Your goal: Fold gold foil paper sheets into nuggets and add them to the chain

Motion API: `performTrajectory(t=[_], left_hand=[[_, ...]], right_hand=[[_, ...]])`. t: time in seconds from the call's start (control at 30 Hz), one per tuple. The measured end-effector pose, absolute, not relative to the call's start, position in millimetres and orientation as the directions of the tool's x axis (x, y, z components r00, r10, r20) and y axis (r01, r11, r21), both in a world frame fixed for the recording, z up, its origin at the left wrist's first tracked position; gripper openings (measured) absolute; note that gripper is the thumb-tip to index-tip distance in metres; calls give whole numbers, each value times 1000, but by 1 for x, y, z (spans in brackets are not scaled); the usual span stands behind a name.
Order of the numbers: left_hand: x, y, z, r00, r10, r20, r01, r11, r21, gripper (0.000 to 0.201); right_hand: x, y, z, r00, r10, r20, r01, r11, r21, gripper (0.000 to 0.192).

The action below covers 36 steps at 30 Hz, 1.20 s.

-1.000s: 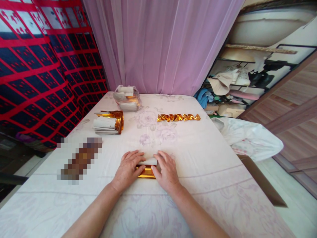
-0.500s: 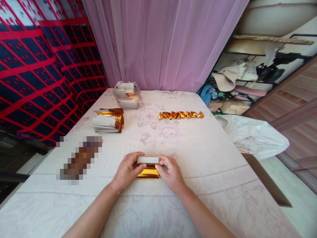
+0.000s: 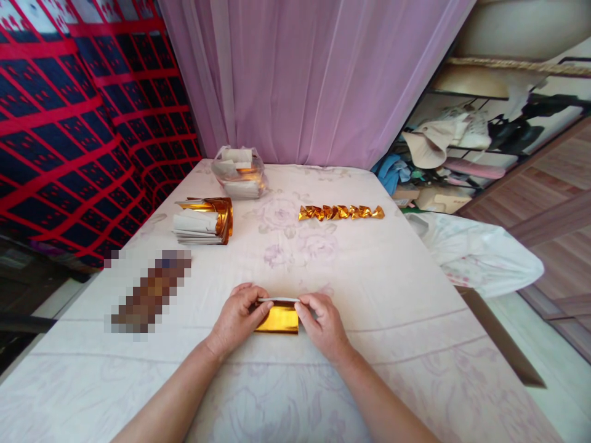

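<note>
A sheet of gold foil paper lies near the front of the table, its shiny gold side facing me. Its far edge is folded up into a narrow strip that shows a thin pale line. At the left end of that fold, my left hand pinches the paper between thumb and fingers. My right hand grips the opposite end in the same way. Both thumbs are on the near side of the fold, and the fingertips behind it are partly hidden.
Folded gold foil pieces form a row at the back right. A stack of foil paper stands at the left, before a clear plastic bag of more sheets. A blurred-out object lies at the left on the floral tablecloth.
The pale strip along the far edge has narrowed to a thin line as the fold turned over. Both hands stay at the ends, and more gold surface shows.
</note>
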<state>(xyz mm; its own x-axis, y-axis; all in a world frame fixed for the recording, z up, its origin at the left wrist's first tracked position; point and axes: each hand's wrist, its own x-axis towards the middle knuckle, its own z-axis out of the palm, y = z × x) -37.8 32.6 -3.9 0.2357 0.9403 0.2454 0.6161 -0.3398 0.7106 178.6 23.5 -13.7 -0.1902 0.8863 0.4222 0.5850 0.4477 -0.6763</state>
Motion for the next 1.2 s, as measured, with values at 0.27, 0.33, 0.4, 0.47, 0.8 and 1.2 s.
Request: performTrajectory(t=[0.27, 0.33, 0.4, 0.47, 0.8, 1.2], left_hand=[[-38, 33, -3, 255, 941, 221, 615, -334, 714, 22], [-37, 33, -3, 254, 943, 216, 613, -330, 717, 22], [-37, 33, -2, 256, 944, 208, 609, -325, 724, 23], [-37, 33, -2, 263, 944, 198, 595, -320, 737, 23], [-38, 33, 1, 236, 950, 206, 553, -306, 775, 24], [-38, 33, -1, 234, 949, 211, 565, -309, 765, 26]], right_hand=[[179, 22, -8, -194, 900, 390, 557, 428, -712, 22], [179, 23, -9, -188, 898, 398, 553, 432, -713, 22], [179, 23, -10, -185, 897, 402, 551, 433, -713, 21], [180, 23, -11, -181, 896, 406, 547, 435, -715, 21], [179, 22, -10, -138, 901, 411, 513, 420, -749, 20], [180, 22, -9, -153, 892, 426, 512, 440, -737, 20]])
